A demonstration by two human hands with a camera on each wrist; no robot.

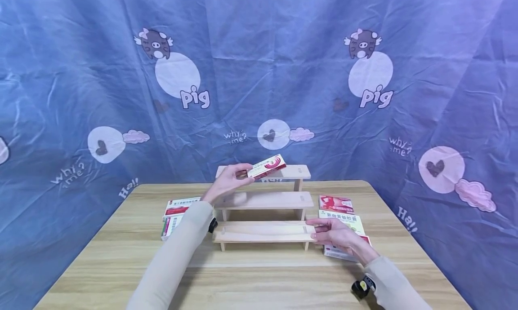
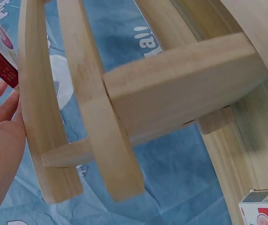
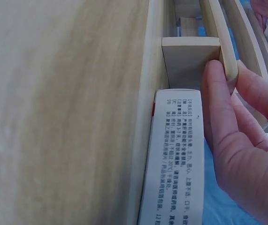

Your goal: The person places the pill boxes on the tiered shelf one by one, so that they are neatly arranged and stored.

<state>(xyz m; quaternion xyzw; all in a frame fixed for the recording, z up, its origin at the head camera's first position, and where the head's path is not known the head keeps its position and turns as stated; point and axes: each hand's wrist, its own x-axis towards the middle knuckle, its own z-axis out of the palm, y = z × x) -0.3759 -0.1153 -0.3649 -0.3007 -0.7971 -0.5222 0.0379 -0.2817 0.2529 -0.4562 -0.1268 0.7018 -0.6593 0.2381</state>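
My left hand [image 1: 228, 183] pinches a white and dark-red medicine box [image 1: 267, 166] by its left end, tilted, close over the top tier of a three-tier wooden stand [image 1: 263, 231]. In the left wrist view, the box's red end [image 2: 3, 68] shows beside the edge of a shelf board. My right hand [image 1: 339, 235] grips the right end of the stand's lowest tier. The right wrist view has its thumb and fingers [image 3: 223, 108] on either side of that board [image 3: 223, 42]. A white medicine box [image 3: 176, 154] with printed text lies just beside these fingers.
Two medicine boxes [image 1: 171, 224] lie left of the stand, partly behind my left forearm. To its right, several more boxes [image 1: 337, 205] are laid in a column, partly covered by my right hand. Blue printed cloth [image 1: 259, 76] hangs behind the wooden table [image 1: 121, 256].
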